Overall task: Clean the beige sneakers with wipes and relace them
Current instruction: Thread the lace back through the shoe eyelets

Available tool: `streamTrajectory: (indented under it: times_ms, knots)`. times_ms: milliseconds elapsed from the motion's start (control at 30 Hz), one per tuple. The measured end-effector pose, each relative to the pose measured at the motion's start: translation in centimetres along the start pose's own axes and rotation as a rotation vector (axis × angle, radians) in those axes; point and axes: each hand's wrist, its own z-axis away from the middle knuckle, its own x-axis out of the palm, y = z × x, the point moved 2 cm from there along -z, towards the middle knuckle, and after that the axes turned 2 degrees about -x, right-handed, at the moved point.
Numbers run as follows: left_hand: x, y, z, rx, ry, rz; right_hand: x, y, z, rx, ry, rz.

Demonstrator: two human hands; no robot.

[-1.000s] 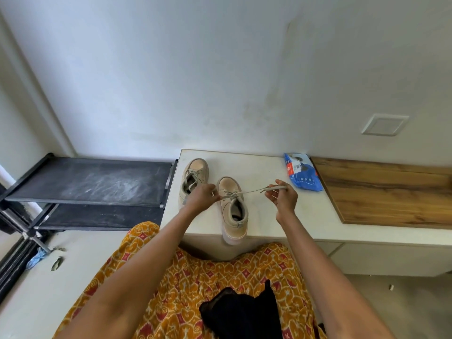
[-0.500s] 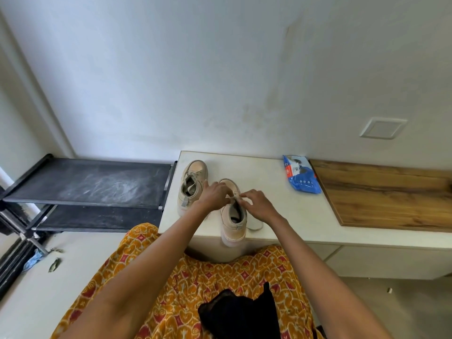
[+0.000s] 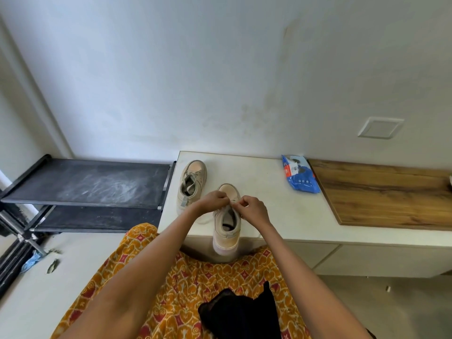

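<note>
A single head-worn wide-angle camera looks forward and steeply down from above the person's lap (no second view shares the scene), near the white counter edge and facing the wall behind it.

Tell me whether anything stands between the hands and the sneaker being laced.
Nothing visible does. The left hand and the right hand are already on the near sneaker, pinching its lace at the eyelets. The other sneaker stands to the left, apart, and the wipes pack lies off to the right.
</note>
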Motion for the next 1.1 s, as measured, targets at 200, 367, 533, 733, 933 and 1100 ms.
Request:
streamTrajectory:
  times_ms: [200,367,533,733,933,1100]
  knots:
    - [-0.2,-1.5,1.0,-0.046,-0.161,0.234,-1.5,-1.7,-1.6,0.165,-0.084,-0.592]
    - [0.1,-1.7,0.7,-0.067,-0.166,0.288,-4.2,-1.7,-2.6,0.195,-0.040,-1.250]
    - [-0.4,-1.7,0.7,-0.008,-0.134,0.299,-3.8,-1.3,-1.9,0.107,-0.008,-0.860]
    - [-0.1,-1.7,1.3,0.137,0.264,0.099,-0.9,-1.3,-1.7,-0.183,-0.235,0.112]
    - [0.5,-1.9,1.5,0.096,0.307,0.085,-1.4,-0.8,-1.3,-0.232,-0.205,0.125]
    - [0.4,-1.7,1.5,0.089,0.260,0.144,-1.2,-1.6,-0.9,-0.269,-0.174,0.132]
